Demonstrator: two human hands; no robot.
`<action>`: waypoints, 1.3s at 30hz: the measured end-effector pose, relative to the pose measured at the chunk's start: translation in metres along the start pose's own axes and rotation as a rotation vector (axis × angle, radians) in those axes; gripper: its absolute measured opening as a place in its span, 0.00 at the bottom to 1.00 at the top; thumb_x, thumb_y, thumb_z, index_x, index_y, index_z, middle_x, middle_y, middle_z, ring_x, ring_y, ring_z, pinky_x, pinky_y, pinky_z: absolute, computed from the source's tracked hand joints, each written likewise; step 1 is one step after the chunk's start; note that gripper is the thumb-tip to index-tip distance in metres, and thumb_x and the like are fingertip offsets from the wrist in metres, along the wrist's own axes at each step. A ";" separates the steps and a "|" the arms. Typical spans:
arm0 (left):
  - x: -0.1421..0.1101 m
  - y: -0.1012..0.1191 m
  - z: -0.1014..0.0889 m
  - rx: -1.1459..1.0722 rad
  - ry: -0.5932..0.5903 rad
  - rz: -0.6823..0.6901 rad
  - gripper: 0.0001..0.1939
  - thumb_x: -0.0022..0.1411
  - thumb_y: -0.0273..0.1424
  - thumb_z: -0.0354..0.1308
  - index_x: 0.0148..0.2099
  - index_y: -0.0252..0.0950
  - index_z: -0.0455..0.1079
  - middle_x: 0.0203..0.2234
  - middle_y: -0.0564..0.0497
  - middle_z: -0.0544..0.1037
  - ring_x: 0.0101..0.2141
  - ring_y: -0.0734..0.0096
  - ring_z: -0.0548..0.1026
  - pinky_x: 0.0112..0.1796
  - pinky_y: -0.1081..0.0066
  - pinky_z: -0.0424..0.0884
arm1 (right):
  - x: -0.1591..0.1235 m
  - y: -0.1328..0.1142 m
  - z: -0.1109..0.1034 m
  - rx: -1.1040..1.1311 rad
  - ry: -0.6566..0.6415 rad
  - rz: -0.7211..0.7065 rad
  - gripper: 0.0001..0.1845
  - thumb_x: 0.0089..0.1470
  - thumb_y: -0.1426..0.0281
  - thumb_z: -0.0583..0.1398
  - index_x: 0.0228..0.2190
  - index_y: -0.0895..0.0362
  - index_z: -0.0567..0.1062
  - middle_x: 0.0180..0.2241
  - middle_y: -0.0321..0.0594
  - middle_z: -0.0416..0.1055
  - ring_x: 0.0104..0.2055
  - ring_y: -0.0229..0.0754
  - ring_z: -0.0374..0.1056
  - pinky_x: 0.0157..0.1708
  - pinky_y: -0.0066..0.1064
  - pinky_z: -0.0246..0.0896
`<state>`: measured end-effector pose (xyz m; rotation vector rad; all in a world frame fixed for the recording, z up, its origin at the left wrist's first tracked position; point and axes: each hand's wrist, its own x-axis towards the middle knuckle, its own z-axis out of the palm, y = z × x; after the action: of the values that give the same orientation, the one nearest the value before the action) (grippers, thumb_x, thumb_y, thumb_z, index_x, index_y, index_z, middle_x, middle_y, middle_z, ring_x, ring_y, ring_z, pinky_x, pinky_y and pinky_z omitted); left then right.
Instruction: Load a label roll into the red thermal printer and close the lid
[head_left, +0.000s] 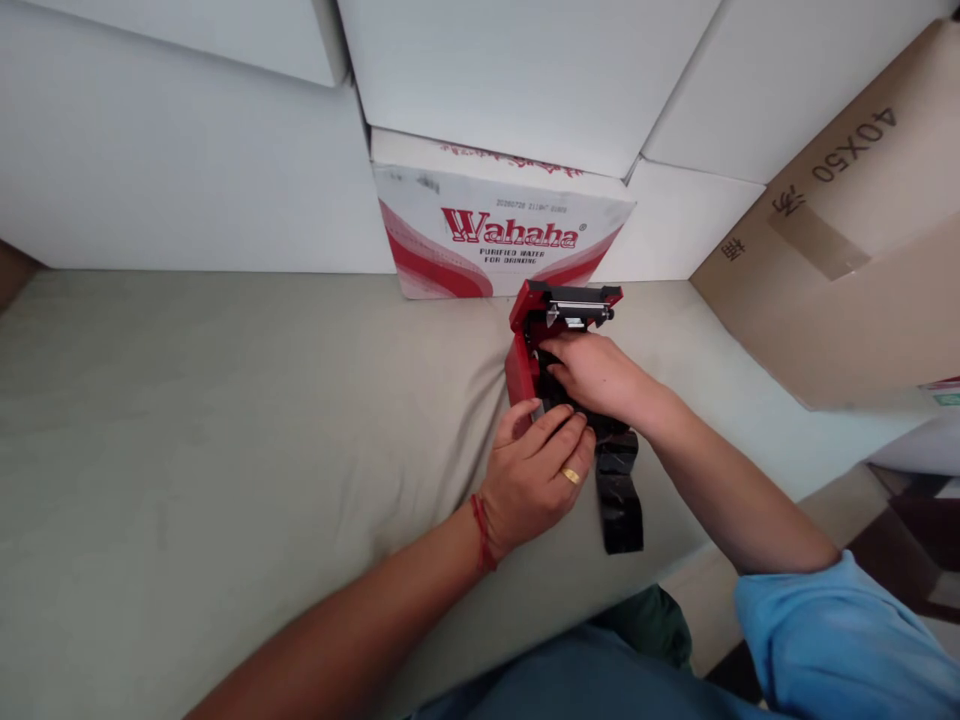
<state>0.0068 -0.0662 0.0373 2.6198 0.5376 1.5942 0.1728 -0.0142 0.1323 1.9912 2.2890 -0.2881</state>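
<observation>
While the red machine (520, 370) sits on the tabletop (262, 430), the left hand (536, 480) lays bent fingers on its near end. The right hand (596, 372) reaches into it from the right. I cannot tell if either hand's fingers are gripping. A black strip (621, 505) lies to its near right, and a Wahaha box (510, 240) stands just behind it.

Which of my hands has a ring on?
Your left hand: it wears a gold-coloured ring, with a red cord bracelet at the wrist. No ring shows on your right hand.
</observation>
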 end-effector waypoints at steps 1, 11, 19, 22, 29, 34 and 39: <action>0.000 0.000 0.000 0.007 0.003 0.004 0.13 0.70 0.22 0.62 0.54 0.40 0.77 0.47 0.45 0.90 0.50 0.57 0.87 0.59 0.49 0.74 | -0.003 0.002 0.000 0.044 0.023 -0.021 0.21 0.68 0.74 0.56 0.56 0.60 0.81 0.59 0.55 0.81 0.58 0.55 0.79 0.57 0.42 0.70; 0.000 0.000 -0.003 -0.026 0.012 0.015 0.10 0.70 0.21 0.64 0.51 0.38 0.77 0.44 0.46 0.90 0.48 0.59 0.87 0.61 0.48 0.74 | -0.035 0.058 -0.003 0.790 0.906 0.201 0.22 0.70 0.50 0.62 0.48 0.52 0.85 0.41 0.42 0.86 0.30 0.39 0.73 0.32 0.33 0.71; 0.002 0.001 -0.006 0.012 0.034 0.021 0.07 0.69 0.22 0.65 0.48 0.35 0.78 0.41 0.49 0.90 0.45 0.62 0.87 0.63 0.50 0.72 | -0.001 0.065 0.025 0.991 0.792 -0.008 0.31 0.70 0.40 0.58 0.51 0.49 0.86 0.52 0.40 0.86 0.56 0.48 0.82 0.62 0.44 0.76; 0.003 0.000 -0.008 0.014 0.020 0.016 0.07 0.69 0.22 0.65 0.48 0.35 0.78 0.41 0.48 0.90 0.45 0.62 0.87 0.64 0.50 0.70 | -0.023 0.055 0.024 0.893 0.813 0.005 0.31 0.73 0.43 0.55 0.44 0.50 0.89 0.46 0.40 0.88 0.53 0.47 0.83 0.61 0.44 0.77; 0.006 -0.002 -0.013 -0.011 -0.004 0.012 0.08 0.65 0.21 0.65 0.47 0.35 0.77 0.39 0.47 0.90 0.45 0.59 0.88 0.65 0.48 0.67 | -0.064 0.055 0.039 0.701 0.761 -0.237 0.21 0.78 0.58 0.54 0.52 0.48 0.87 0.55 0.41 0.86 0.62 0.46 0.80 0.68 0.48 0.71; 0.007 -0.002 -0.016 -0.061 -0.037 -0.002 0.09 0.64 0.23 0.64 0.47 0.35 0.76 0.37 0.48 0.90 0.45 0.58 0.87 0.68 0.47 0.66 | -0.071 0.058 0.062 0.624 0.772 -0.287 0.19 0.77 0.64 0.55 0.52 0.48 0.87 0.54 0.40 0.86 0.61 0.46 0.81 0.68 0.49 0.72; 0.003 -0.025 -0.023 -0.107 -0.029 -0.095 0.19 0.76 0.35 0.52 0.61 0.35 0.75 0.52 0.40 0.87 0.60 0.52 0.82 0.71 0.44 0.62 | -0.074 0.058 0.076 0.646 0.752 -0.292 0.18 0.76 0.69 0.57 0.54 0.48 0.86 0.56 0.39 0.85 0.64 0.45 0.79 0.69 0.48 0.70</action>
<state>-0.0187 -0.0454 0.0463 2.4965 0.5500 1.5106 0.2367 -0.0940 0.0679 2.3154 3.3132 -0.3886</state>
